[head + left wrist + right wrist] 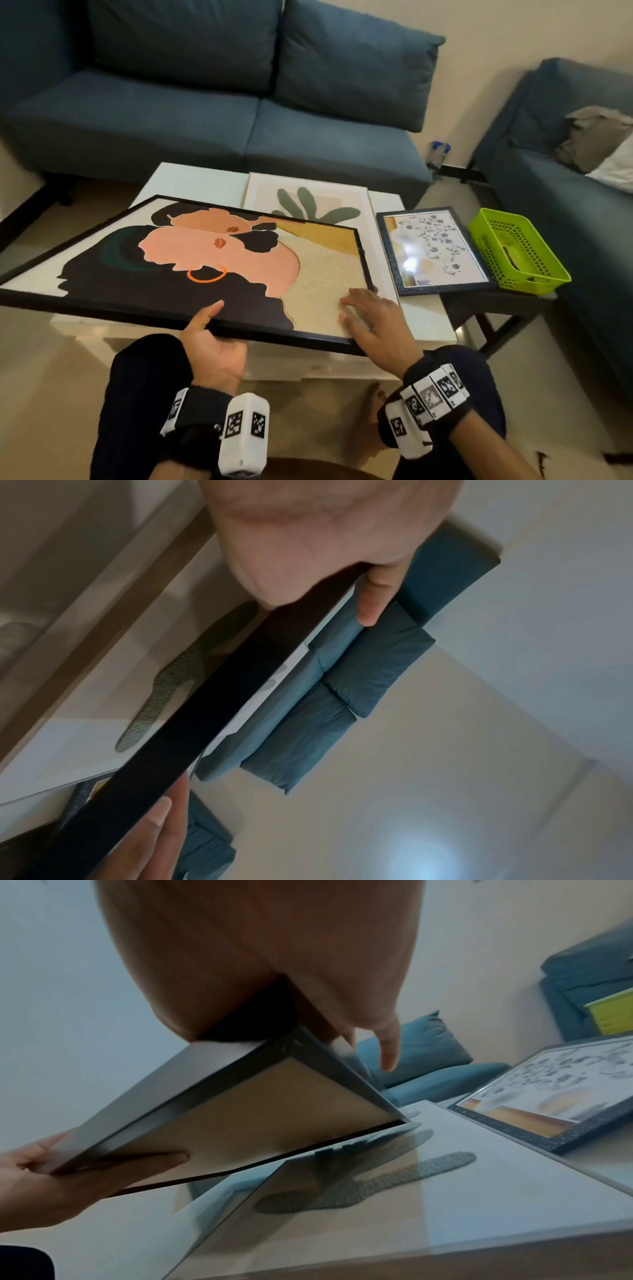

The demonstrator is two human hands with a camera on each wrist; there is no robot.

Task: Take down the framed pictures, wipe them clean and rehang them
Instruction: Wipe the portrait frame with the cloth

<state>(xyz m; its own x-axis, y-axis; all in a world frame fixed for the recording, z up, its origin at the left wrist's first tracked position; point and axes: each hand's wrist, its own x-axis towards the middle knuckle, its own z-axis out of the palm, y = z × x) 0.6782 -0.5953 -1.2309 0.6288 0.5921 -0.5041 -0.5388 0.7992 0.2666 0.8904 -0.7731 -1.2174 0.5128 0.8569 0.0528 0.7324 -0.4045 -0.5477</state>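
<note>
A large black-framed picture (191, 260) of two pink faces is held tilted above the white coffee table (178, 178). My left hand (209, 330) grips its near edge, thumb on the glass and fingers underneath; the left wrist view shows the black frame edge (205, 710) under the palm. My right hand (370, 318) lies flat with spread fingers on the glass at the near right corner. The right wrist view shows that frame corner (291, 1053) and its brown backing. A white-framed plant picture (308, 195) lies on the table beneath. A small floral picture (435, 250) lies to the right.
A lime green basket (513, 250) stands on a dark side table (496, 301) beside the floral picture. A blue sofa (205, 113) runs behind the coffee table, and a second blue sofa (565, 205) with folded cloths is at right. My knees are against the table's near edge.
</note>
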